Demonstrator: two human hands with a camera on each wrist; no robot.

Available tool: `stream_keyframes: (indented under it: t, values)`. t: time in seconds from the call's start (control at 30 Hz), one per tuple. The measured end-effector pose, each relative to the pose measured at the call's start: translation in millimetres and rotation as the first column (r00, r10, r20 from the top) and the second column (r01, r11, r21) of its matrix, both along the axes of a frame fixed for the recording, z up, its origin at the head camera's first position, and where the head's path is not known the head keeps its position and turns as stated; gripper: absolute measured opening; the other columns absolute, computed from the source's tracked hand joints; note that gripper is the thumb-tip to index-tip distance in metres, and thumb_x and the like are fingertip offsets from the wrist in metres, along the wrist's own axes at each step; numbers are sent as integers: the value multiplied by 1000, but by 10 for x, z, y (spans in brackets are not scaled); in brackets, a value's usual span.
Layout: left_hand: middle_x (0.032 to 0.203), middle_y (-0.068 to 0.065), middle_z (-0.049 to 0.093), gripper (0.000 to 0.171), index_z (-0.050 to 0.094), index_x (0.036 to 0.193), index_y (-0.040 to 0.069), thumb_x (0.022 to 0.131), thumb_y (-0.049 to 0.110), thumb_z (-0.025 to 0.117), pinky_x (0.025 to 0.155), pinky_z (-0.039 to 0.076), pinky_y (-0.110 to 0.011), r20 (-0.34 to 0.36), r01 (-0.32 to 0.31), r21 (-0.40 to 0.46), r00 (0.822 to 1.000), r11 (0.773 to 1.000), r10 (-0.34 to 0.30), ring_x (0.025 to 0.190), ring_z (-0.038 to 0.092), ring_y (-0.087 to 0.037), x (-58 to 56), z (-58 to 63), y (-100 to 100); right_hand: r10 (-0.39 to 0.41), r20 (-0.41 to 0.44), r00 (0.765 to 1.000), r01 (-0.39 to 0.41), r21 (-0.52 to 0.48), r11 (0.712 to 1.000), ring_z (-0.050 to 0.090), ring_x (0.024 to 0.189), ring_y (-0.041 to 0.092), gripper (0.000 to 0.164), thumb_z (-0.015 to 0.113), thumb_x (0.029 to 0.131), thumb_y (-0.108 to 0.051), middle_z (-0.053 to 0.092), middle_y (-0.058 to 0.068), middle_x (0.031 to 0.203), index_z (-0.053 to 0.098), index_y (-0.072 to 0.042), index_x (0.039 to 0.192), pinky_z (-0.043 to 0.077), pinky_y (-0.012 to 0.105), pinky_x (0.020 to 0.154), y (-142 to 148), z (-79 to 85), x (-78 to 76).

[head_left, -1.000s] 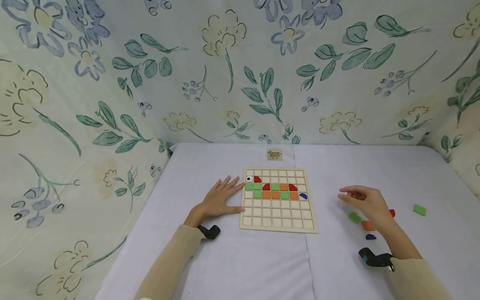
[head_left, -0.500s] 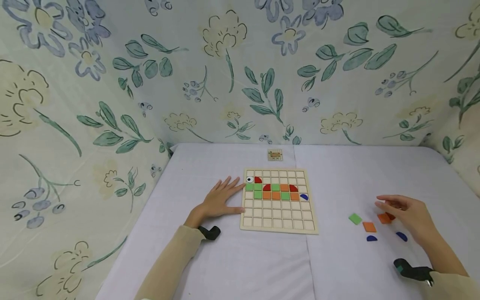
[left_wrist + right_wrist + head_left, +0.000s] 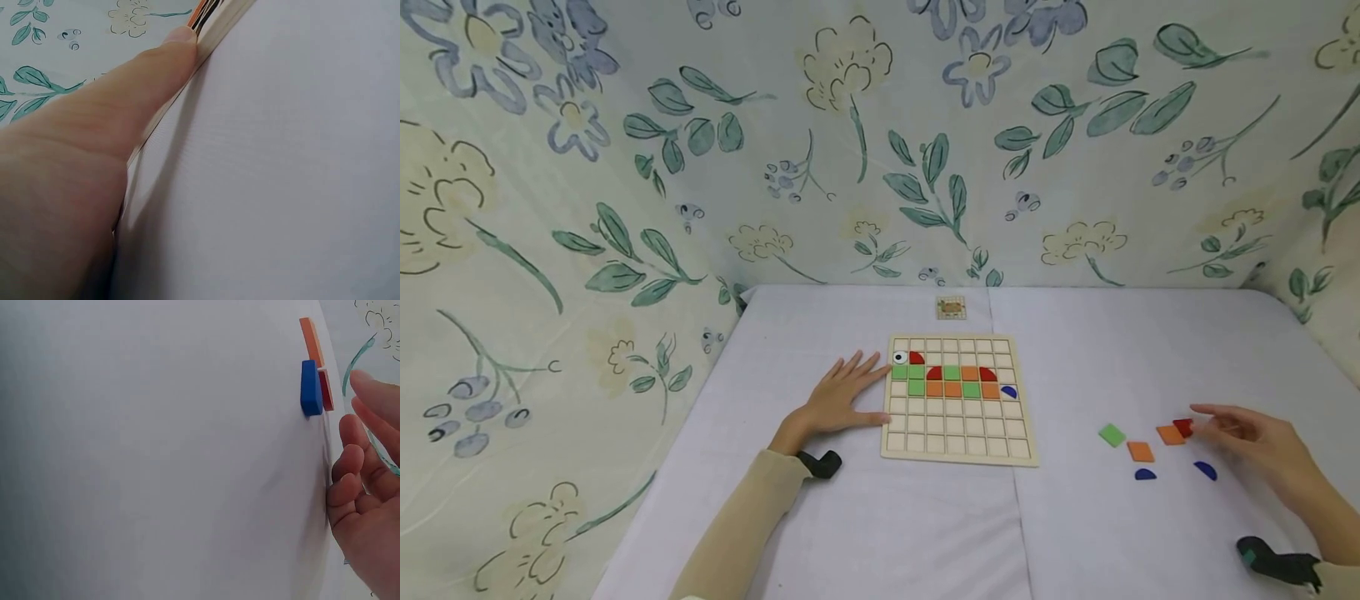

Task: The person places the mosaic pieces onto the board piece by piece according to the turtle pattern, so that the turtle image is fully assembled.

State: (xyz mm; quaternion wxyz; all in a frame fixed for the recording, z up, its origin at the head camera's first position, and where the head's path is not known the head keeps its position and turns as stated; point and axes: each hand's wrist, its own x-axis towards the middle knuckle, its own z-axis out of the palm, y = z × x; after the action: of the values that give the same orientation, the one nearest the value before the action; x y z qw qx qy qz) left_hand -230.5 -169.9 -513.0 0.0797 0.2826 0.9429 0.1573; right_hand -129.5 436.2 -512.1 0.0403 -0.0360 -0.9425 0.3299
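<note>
My left hand point(image 3: 844, 396) lies spread at the left side of a pale wooden grid board point(image 3: 958, 424), its fingertips and thumb at the edge. In the left wrist view the thumb point(image 3: 156, 72) meets the board's side. Red, green and orange tiles, an eye tile point(image 3: 900, 357) and a blue half-round tile point(image 3: 1009, 392) form a figure on the grid. My right hand point(image 3: 1262, 442) hovers at the right of the loose tiles, beside a red tile point(image 3: 1182, 427). Its fingers are loosely bent, and no tile shows between them in the right wrist view.
Loose on the white cloth lie a green tile point(image 3: 1112, 434), two orange tiles point(image 3: 1141, 452) and two blue half-round tiles point(image 3: 1206, 471). A small picture card point(image 3: 951, 307) lies behind the board. A floral curtain point(image 3: 880, 167) hangs behind the table.
My right hand has moved right and toward me, away from the board, uncovering orange, red and blue tiles. A green tile at the far right is now out of sight. My left hand stays put.
</note>
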Motion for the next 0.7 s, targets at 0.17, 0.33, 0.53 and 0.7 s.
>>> stream_keyframes:
  t: [0.17,0.33,0.53,0.7]
  values:
    - [167,3,9,93,21,160,33,84,76,55,121,-4,-47,-5,3,6,1000,1000,-3,152,-4,-23,8,7,-5,20,21,1000,-21,13,1000,46,74,8,47,71,95,-26,57,7,93,60,5,128,43,14,59,67,-85,8]
    - [167,4,8,93,20,160,34,85,76,55,120,-4,-47,-5,3,3,1000,1000,-3,152,-4,-22,6,-4,-4,24,52,998,-25,23,999,42,74,12,51,73,94,-29,53,7,88,59,5,129,38,22,56,69,-78,9]
    - [167,5,6,94,18,160,35,84,77,54,120,-6,-45,-10,-4,-10,1000,1000,4,152,-7,-20,-1,-9,-4,12,60,998,-16,52,999,41,71,14,53,75,91,-23,52,7,85,57,8,130,37,24,55,20,-51,-7]
    - [167,4,7,93,21,160,33,85,76,55,120,-4,-47,-10,5,-2,1000,1000,-5,152,-4,-22,9,7,-9,1,60,998,-5,68,998,40,70,16,51,77,90,-21,51,7,84,60,10,126,37,24,54,-3,-47,-22]
